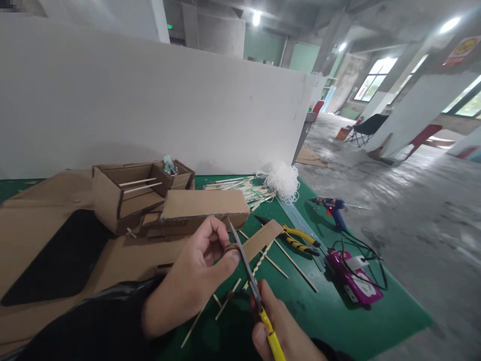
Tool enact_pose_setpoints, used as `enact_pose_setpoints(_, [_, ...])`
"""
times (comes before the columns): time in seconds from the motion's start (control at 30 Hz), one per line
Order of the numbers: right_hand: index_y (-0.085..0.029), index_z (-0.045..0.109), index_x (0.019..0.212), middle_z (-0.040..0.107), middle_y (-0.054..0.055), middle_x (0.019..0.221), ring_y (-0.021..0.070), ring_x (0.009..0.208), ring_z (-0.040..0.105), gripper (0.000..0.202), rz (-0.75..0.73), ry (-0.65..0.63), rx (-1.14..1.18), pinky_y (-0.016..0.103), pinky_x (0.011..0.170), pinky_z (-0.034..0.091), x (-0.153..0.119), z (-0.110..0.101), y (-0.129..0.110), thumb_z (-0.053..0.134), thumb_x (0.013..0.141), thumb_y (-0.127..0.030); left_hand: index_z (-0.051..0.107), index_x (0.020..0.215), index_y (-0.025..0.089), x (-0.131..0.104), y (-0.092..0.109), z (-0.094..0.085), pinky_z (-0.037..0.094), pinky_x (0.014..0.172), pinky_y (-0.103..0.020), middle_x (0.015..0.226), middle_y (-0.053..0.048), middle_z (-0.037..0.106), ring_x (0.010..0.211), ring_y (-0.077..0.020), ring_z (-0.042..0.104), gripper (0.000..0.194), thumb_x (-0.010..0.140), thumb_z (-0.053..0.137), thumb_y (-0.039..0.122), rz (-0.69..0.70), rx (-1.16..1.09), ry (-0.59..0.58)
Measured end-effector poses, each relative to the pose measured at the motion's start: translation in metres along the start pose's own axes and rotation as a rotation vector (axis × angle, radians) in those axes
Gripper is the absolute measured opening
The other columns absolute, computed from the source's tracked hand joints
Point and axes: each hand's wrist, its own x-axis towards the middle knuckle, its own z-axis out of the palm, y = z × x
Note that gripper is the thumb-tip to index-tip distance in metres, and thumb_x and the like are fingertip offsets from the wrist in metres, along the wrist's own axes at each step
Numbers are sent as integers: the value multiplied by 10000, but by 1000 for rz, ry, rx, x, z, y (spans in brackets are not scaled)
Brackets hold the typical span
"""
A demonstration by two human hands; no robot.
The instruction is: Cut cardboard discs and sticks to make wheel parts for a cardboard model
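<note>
Bare concrete floor (394, 190), grey and glossy, ran off to the right past slanting pillars (424, 90), lit windows (376, 77) and a dark folding chair (370, 128). A white panel (150, 105) stood behind the green tabletop (391, 321). Brown cardboard sheet (33, 235) covered the tabletop's left part, with a black mat (56, 260) on it. Next in size: an open cardboard box (107, 200), then a closed cardboard box (206, 203) beside it. Left hand (199, 273) was over the middle, thumb and fingers pinched closed on a small brown piece (231, 247); right hand (283, 326) was closed around the yellow handle of the scissors (250, 276), blades up against that piece. Blade opening: could not tell. To the right lay white string (283, 183), a purple power strip (355, 281), a blue glue gun (336, 213) and yellow-black pliers (300, 240). Smallest: thin wooden sticks (296, 265), scattered near the hands.
</note>
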Motion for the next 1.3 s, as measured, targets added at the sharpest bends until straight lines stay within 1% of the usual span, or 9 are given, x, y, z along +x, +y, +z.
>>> enact_pose_setpoints(0.13, [-177,547,1170,583,20,719,140,587,475,577,49,-52,2,225,561,474,0,-4,-2,415,925,-683,409,819,218,0,2,0,412,560,-167,747,81,477,614,-66,425,279,811,687,205,5,-14,-9])
enact_pose_setpoints(0.47, [-207,571,1034,514,8,730,165,680,465,564,118,-13,90,243,612,476,-2,-2,-3,495,850,-734,393,822,222,0,2,-2,416,580,-169,762,79,472,634,-72,419,288,832,680,204,-16,-32,-44])
enact_pose_setpoints(0.6, [-200,577,1029,499,0,715,168,697,461,560,98,-44,131,243,637,485,0,-1,5,522,841,-725,401,839,223,0,2,-2,412,586,-168,766,78,473,638,-74,420,280,845,681,231,-8,-31,-64])
enact_pose_setpoints(0.73, [-199,587,1039,500,-1,737,166,715,444,541,67,-21,170,249,667,489,3,1,8,556,836,-700,423,891,230,0,-3,-3,411,599,-182,789,67,474,654,-86,430,236,888,654,284,14,-6,-83])
enact_pose_setpoints(0.87, [-200,598,1060,500,0,741,166,707,439,553,93,4,193,249,662,488,1,4,7,557,834,-703,450,910,232,-3,-8,-5,432,663,-233,809,40,496,700,-120,471,166,975,527,363,40,154,-128])
enact_pose_setpoints(1.0, [-195,604,1035,520,18,774,174,707,464,571,140,29,168,263,670,496,-4,4,7,532,830,-723,485,779,208,-7,-4,-5,405,678,-261,743,17,520,689,-143,500,319,1030,369,368,96,491,-142])
enact_pose_setpoints(1.07, [-197,610,1063,540,33,802,185,717,485,570,150,38,137,278,684,499,-7,2,8,532,834,-713,486,733,206,-7,0,-4,393,663,-264,711,14,528,669,-145,511,380,1039,322,362,109,589,-163])
enact_pose_setpoints(1.2, [-209,589,1209,578,49,849,205,753,534,569,153,43,85,298,714,504,-10,-2,12,529,867,-659,462,692,212,-6,7,-4,383,638,-262,670,19,519,642,-144,512,417,1041,299,372,112,626,-205])
enact_pose_setpoints(1.3, [-203,588,1208,588,54,871,207,767,550,516,134,22,68,302,703,501,-10,-3,18,533,888,-604,453,684,215,-4,9,-5,373,612,-257,652,27,496,617,-139,496,409,1036,312,368,114,605,-228])
